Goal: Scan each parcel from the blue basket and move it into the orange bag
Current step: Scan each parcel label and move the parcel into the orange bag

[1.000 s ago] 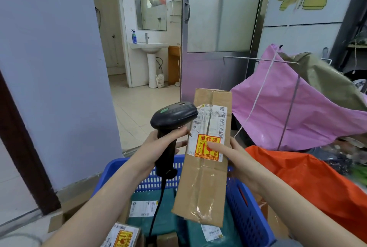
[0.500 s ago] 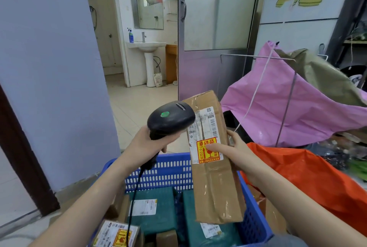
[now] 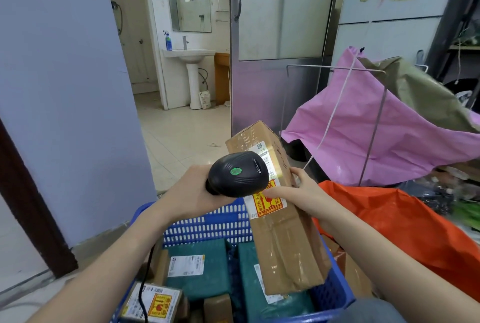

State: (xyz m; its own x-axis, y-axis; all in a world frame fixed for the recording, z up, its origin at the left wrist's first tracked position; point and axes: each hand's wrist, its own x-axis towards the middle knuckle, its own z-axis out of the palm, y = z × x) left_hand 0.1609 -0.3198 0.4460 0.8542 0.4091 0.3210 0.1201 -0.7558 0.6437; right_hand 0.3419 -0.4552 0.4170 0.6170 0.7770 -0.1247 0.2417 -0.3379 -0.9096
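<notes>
Head view: we're scanning; left hand (image 3: 192,192) gripping the scanner (image 3: 240,174) over the label, right hand (image 3: 301,196) pinching the cardboard parcel (image 3: 283,239) above the blue basket (image 3: 215,226). Next we're probably swinging it right into the orange bag (image 3: 405,224).

brown parcel (image 3: 283,239) | black scanner (image 3: 240,174) | blue basket (image 3: 207,226) | orange bag (image 3: 405,224) | pink bag (image 3: 389,140)

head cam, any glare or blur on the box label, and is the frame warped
Head view: tape on the cardboard parcel shines, and a glare patch sits beside its shipping label, partly hidden by the scanner; far right edge past the orange bag is smeared; door frames bow, wide-angle distortion.
</notes>
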